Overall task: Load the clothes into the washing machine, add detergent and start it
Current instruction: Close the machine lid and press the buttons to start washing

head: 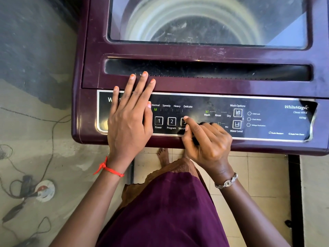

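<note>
Washing machine (195,52), maroon and top-loading, fills the view from 9 through 3 o'clock, with its lid closed. Two slips look possible. The left hand (130,120) has its thumb just beside the Power button (158,121), so a small shift of weight could switch the machine off. The right hand (208,141) has its index fingertip (186,118) on the Start/Pause button (182,122). The Program button (171,121) sits just beside that at 9 o'clock, and a sideways slide could change the cycle instead of starting it.

The left hand lies flat and open at 9 o'clock on the control panel (267,120), fingers straight, tips reaching the lid's edge. The right hand, at the panel's 6 o'clock, points. Its index finger is extended, the other fingers are curled toward the palm, and it holds nothing. The drum behind the glass lid (204,20) is blurred, so clothes cannot be made out.
</note>
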Motion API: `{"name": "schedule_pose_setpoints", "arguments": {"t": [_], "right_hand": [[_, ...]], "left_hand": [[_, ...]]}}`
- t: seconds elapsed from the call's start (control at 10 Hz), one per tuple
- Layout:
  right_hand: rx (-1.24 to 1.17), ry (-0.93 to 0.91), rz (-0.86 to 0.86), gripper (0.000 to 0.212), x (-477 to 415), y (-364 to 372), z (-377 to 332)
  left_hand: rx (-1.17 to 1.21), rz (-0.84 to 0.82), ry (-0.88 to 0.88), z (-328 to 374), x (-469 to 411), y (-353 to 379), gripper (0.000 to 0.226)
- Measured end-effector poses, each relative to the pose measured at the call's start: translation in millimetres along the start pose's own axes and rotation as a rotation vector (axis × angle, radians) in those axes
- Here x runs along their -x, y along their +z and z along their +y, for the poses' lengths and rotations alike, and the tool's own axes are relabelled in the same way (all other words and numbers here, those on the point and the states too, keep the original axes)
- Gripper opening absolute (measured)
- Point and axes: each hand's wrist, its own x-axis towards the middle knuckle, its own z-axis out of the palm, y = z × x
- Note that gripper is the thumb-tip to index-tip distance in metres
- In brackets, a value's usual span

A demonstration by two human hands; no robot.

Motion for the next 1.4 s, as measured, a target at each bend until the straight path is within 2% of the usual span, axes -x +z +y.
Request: {"name": "schedule_pose_setpoints", "arguments": {"t": [1.4], "right_hand": [[0.018,0.007,0.036,0.025,2.1,0.1,1.1]], "left_hand": [[-0.002,-0.002,0.001,0.8,0.0,0.2,0.045]]}}
